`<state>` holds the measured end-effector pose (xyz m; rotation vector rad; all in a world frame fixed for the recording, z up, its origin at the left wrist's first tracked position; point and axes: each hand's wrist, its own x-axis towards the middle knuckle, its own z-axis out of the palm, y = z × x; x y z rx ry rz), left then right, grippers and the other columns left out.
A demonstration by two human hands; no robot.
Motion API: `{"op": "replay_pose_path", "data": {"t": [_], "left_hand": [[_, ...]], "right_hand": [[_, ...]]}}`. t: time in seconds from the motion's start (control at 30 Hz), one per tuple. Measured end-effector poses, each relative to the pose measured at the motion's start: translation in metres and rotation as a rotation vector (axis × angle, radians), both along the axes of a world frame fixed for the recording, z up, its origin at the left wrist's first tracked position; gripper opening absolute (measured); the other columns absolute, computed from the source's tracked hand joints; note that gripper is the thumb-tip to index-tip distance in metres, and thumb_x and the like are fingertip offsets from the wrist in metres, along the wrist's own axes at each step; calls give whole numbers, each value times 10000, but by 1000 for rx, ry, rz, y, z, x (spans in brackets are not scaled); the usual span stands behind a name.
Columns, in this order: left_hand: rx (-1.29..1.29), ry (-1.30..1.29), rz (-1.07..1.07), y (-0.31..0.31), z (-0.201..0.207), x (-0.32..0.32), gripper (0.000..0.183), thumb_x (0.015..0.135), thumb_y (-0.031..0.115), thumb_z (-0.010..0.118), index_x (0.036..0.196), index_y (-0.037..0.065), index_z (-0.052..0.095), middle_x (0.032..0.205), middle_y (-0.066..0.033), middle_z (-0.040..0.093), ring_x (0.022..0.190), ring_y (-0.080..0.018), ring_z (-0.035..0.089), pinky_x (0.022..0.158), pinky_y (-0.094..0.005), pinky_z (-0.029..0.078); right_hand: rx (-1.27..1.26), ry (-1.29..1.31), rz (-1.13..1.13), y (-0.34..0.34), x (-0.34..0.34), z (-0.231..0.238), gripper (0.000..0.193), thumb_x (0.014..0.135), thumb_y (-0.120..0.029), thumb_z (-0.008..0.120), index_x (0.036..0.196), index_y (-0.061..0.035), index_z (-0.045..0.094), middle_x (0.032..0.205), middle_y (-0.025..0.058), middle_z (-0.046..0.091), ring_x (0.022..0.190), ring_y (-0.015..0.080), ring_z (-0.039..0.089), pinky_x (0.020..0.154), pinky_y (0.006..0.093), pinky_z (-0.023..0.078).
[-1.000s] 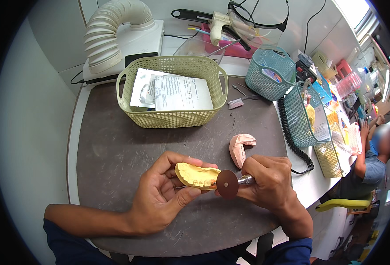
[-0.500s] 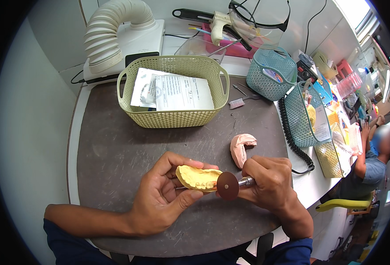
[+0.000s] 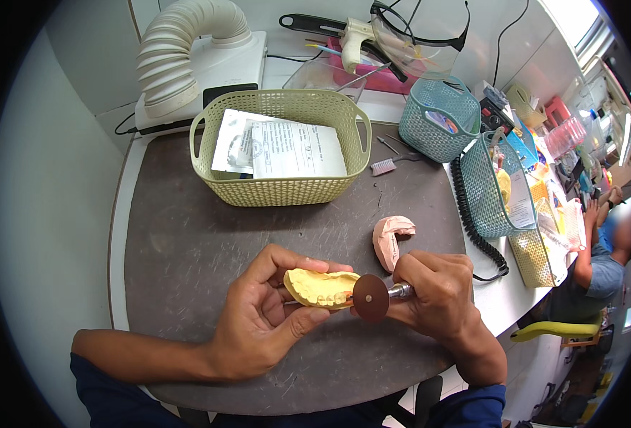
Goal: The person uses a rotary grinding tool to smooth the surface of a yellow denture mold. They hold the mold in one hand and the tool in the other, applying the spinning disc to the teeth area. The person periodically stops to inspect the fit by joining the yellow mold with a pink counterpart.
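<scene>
My left hand (image 3: pixel 262 314) grips a yellow plaster dental model (image 3: pixel 317 287) between thumb and fingers, its row of teeth turned toward me. In my right hand (image 3: pixel 437 292) is a rotary handpiece (image 3: pixel 401 290) with a silver nose, the fingers wrapped round it. A round brown disc (image 3: pixel 370 299) on its tip covers the right end of the model; whether the two touch I cannot tell. A small orange-red spot shows on the model beside the disc. Just beyond my right hand lies a pink horseshoe-shaped dental model (image 3: pixel 385 242) on the dark grey worktop (image 3: pixel 187 285).
A green basket (image 3: pixel 280 191) with papers and packets stands at the back. Blue-grey baskets (image 3: pixel 437 121) line the right, by a coiled black cord (image 3: pixel 472 221). A small brush (image 3: pixel 383 167) lies nearby. A white hose unit (image 3: pixel 180 57) stands back left. Another person (image 3: pixel 601 257) sits far right.
The disc has shifted very slightly to the right and up with my right hand. The left hand and the yellow model are almost still.
</scene>
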<state>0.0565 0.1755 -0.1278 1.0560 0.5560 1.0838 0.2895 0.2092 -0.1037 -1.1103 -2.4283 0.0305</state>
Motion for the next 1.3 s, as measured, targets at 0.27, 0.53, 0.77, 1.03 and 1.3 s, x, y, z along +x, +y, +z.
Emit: {"op": "replay_pose_path", "data": {"t": [0.27, 0.53, 0.77, 1.03, 1.3], "left_hand": [[11, 2, 1, 0, -3, 0, 380, 920, 28, 613, 1214, 29, 372, 1305, -266, 506, 1239, -272, 542, 1055, -377, 473], [9, -1, 2, -2, -3, -1, 395, 917, 34, 624, 1222, 34, 373, 1311, -268, 504, 1253, -281, 531, 1057, -387, 469], [-1, 18, 12, -3, 1, -1, 407, 908, 35, 640, 1218, 31, 377, 1304, -249, 508, 1263, -273, 519, 1063, -379, 459], [29, -8, 0, -1, -3, 0, 404, 907, 40, 642, 1214, 37, 379, 1308, -258, 504, 1248, -281, 531, 1041, -372, 477], [25, -5, -3, -2, -2, 0, 402, 905, 27, 641, 1213, 36, 384, 1308, -255, 505, 1253, -271, 529, 1054, -368, 460]], "right_hand": [[7, -7, 8, 0, -1, 1, 514, 650, -487, 843, 610, -98, 509, 513, 8, 478, 404, 179, 528, 393, 302, 407], [15, 0, 19, 0, -3, 4, 512, 637, -487, 847, 617, -99, 513, 524, 11, 487, 409, 185, 529, 395, 304, 407], [18, 3, 22, 0, -1, 0, 512, 641, -495, 842, 631, -93, 525, 526, 10, 487, 413, 182, 536, 396, 300, 409], [24, 0, 23, 0, 0, -1, 513, 649, -498, 837, 624, -94, 523, 512, 5, 474, 406, 179, 530, 392, 298, 403], [20, 10, 24, 0, 1, 0, 509, 647, -495, 840, 633, -96, 524, 512, 6, 471, 403, 180, 524, 389, 301, 401]]}}
